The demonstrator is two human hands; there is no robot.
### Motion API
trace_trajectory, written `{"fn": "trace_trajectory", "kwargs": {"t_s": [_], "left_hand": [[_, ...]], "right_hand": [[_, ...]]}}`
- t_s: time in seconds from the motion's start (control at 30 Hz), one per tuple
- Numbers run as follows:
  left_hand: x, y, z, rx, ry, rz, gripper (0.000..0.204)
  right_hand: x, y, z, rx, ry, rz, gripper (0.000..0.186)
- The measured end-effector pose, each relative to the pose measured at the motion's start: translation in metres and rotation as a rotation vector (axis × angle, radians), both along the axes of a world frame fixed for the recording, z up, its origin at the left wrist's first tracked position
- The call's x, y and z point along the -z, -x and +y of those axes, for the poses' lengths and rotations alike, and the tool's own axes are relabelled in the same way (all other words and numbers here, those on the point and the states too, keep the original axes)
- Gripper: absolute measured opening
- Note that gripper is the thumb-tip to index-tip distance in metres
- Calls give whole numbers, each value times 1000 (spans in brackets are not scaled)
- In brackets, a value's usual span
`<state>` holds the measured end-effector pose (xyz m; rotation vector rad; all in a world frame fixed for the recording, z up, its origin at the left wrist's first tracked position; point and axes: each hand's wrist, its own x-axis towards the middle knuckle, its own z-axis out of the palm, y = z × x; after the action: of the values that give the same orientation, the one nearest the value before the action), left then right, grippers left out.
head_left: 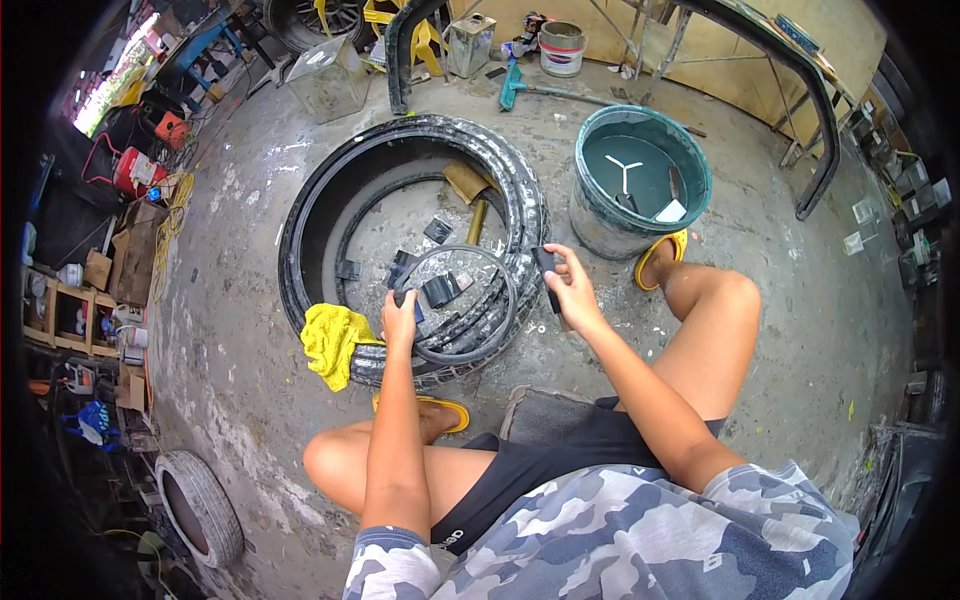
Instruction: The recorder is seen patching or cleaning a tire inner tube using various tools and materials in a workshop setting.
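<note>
A large black tyre [300, 235] lies flat on the floor in front of me, its tread and rim smeared with white. Over its near side, my left hand [398, 325] is closed on a small black piece [401, 297], mostly hidden by the fingers. Just off the tyre's right edge, my right hand [574, 292] grips a flat black strip [546, 265] between thumb and fingers. A thin dark hoop [512, 300] rests across the tyre's near right part. Inside the ring are several black pieces [440, 290] and a brownish curved piece [464, 183]. A yellow cloth [335, 345] drapes over the near left edge.
A teal bucket [590, 205] of water with objects in it stands right of the tyre. Beyond are a blue-green broom [512, 88], a paint bucket [561, 48] and a black curved bar [828, 150]. Another tyre [200, 510] leans at lower left.
</note>
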<state>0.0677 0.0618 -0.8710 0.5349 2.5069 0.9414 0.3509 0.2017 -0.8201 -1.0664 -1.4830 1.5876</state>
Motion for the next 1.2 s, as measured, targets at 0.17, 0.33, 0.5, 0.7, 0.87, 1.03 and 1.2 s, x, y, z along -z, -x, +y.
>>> {"fn": "trace_trajectory", "kwargs": {"t_s": [0.17, 0.33, 0.5, 0.7, 0.87, 1.03, 1.2], "left_hand": [[-26, -17, 6, -40, 65, 68, 76], [-43, -19, 10, -48, 139, 68, 71], [-39, -21, 21, -75, 140, 49, 68], [-43, -12, 14, -122, 225, 3, 64], [-32, -13, 23, -68, 178, -26, 66], [-36, -7, 10, -131, 272, -57, 68], [-48, -19, 19, -135, 234, -41, 67]], "right_hand": [[-25, 4, -38, -168, -778, -339, 51], [-15, 1, -71, -290, -983, -528, 48], [-14, 44, -17, -172, -1001, -588, 55], [-21, 2, -64, -368, -960, -513, 47], [-22, 60, 2, -243, -923, -636, 42], [-25, 27, -44, -392, -1053, -603, 49], [-27, 30, -18, -395, -1150, -664, 48]]}}
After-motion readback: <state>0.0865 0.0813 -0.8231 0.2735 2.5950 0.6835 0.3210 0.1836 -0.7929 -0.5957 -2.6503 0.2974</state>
